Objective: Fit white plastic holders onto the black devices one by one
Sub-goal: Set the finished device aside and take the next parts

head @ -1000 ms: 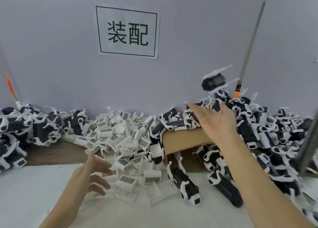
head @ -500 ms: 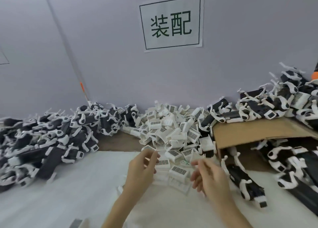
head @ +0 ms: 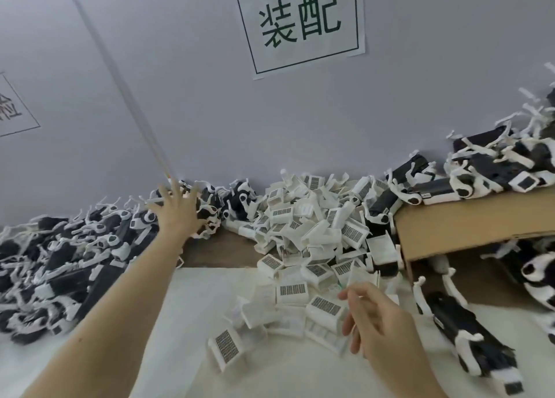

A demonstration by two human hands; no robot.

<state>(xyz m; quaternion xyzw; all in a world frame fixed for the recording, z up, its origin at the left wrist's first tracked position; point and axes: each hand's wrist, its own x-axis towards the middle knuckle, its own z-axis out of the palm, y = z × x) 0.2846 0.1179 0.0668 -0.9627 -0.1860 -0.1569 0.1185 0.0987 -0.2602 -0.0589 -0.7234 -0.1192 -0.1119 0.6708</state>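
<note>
Half a second before, both hands had hovered together over the white holders; now the left hand [head: 177, 214] had shot out to the far left, fingers spread and straight, over the heap of black devices [head: 69, 265] against the wall, holding nothing. I judged it was reaching for the next device to fit. The right hand [head: 378, 319] had stayed near the front, loosely curled and empty, just beside the nearest holders [head: 303, 265], probably ready to pick one as soon as a device came back. The holders lay in a loose pile in the middle, spilling onto the white sheet [head: 168, 331], so both parts sat within an arm's reach. To the right a cardboard flap [head: 474, 229] carried more devices on top, many with white clips already on them, and others lay under it; one device [head: 477, 352] lay alone near the right forearm. A sign [head: 300, 22] hung on the wall above. The left heap was tangled, white arms hooked across black bodies, so pulling a single one free could drag its neighbours along. Whether the fingertips had touched a device yet, I could not tell.
</note>
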